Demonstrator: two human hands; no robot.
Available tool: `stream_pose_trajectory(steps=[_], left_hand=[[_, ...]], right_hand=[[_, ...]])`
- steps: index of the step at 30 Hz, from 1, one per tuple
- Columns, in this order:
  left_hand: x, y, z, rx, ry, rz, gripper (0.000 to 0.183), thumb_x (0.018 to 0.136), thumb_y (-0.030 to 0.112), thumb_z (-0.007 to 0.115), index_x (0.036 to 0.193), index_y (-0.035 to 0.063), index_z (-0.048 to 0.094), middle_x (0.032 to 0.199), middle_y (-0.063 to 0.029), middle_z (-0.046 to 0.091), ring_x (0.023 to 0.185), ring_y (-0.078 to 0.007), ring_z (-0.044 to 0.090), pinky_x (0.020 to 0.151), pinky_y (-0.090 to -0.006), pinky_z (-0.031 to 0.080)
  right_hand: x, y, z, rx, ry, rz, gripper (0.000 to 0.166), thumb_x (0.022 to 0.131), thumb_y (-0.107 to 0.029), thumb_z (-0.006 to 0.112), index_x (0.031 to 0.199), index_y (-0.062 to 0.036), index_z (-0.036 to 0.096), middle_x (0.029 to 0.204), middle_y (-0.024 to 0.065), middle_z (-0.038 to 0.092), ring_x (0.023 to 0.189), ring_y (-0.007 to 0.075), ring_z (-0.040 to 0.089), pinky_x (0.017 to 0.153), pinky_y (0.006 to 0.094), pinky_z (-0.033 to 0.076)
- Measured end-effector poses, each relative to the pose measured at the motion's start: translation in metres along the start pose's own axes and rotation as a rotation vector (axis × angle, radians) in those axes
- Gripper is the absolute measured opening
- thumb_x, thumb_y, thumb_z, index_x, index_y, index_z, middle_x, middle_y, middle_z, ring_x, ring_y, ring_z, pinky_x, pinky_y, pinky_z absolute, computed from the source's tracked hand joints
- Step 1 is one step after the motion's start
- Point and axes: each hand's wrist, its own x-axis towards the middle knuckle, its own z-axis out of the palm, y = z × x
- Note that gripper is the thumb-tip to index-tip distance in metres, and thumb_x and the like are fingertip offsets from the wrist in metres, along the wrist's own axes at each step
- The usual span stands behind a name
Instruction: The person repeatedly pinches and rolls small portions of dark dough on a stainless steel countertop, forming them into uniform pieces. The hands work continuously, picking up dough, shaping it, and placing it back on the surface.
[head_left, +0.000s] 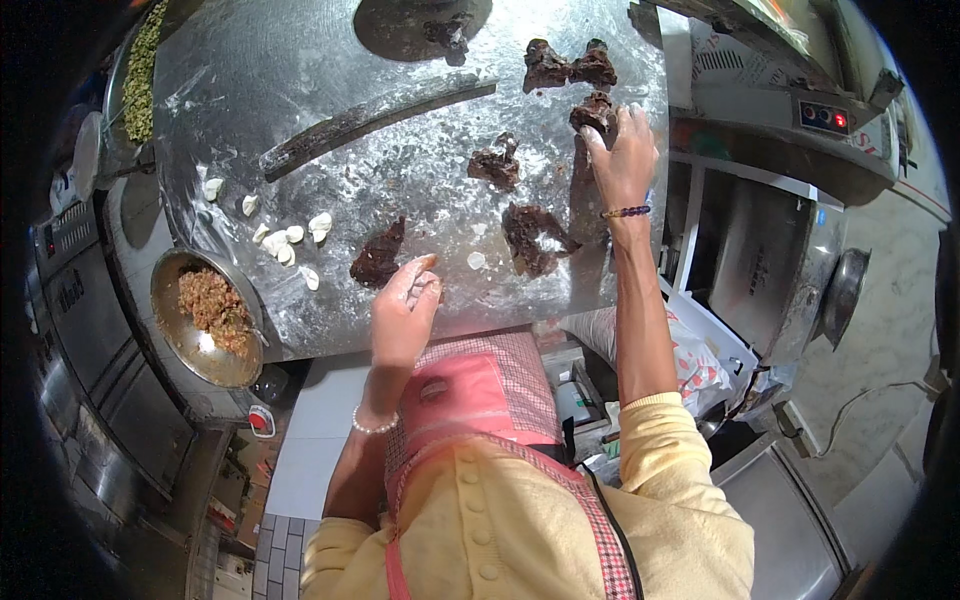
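Note:
On the floured metal worktop (300, 60) lie several dark brown lumps. My right hand (626, 154) is at one lump (592, 112) near the right edge, thumb and fingers at its side; whether it grips it is unclear. Two similar lumps (570, 67) lie just beyond. My left hand (409, 300), fingers curled, is over the near edge beside a flat dark piece (379, 255); nothing shows in it. Between the hands are a ring-like dark piece (536, 238) and a smaller lump (495, 163). Small white dough pieces (277, 244) lie at the left.
A long floured rod or bar (375, 116) lies across the worktop. A metal bowl of minced filling (206, 315) stands at the near left corner, and a container of chopped greens (142, 75) at the far left. A round dark disc (397, 30) lies at the far edge. Metal equipment (780, 127) borders the right.

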Motion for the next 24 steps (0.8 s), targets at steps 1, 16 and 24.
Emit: stream_pose_trajectory(steps=[1, 16, 24], left_hand=[[0.0, 0.0, 0.0, 0.002, -0.002, 0.002, 0.032, 0.097, 0.006, 0.061, 0.128, -0.0027, 0.063, 0.094, -0.0022, 0.067, 0.082, -0.0078, 0.062, 0.075, -0.0241, 0.052], [-0.013, -0.009, -0.051, -0.372, 0.292, 0.026, 0.04, 0.098, 0.004, 0.06, 0.136, -0.008, 0.053, 0.117, -0.0114, 0.065, 0.095, -0.0158, 0.064, 0.082, -0.0282, 0.054], [0.001, -0.021, -0.059, 0.69, 0.375, 0.502, 0.057, 0.081, 0.004, 0.075, 0.134, 0.0031, 0.056, 0.13, -0.0156, 0.058, 0.121, -0.0314, 0.057, 0.103, -0.0411, 0.046]], right_hand=[[-0.001, 0.0, -0.001, -0.021, 0.016, -0.027, 0.045, 0.084, -0.025, 0.077, 0.118, 0.0025, 0.067, 0.135, 0.0234, 0.057, 0.122, 0.0385, 0.056, 0.104, 0.0491, 0.043], [-0.089, -0.083, -0.057, 0.41, -0.107, -0.213, 0.038, 0.086, -0.004, 0.07, 0.124, -0.0012, 0.066, 0.13, 0.0204, 0.064, 0.126, 0.0346, 0.059, 0.107, 0.0416, 0.048], [-0.161, -0.15, -0.029, 0.699, -0.398, -0.194, 0.035, 0.088, -0.006, 0.069, 0.122, -0.0022, 0.066, 0.127, 0.0237, 0.063, 0.119, 0.0411, 0.061, 0.1, 0.0453, 0.05]])
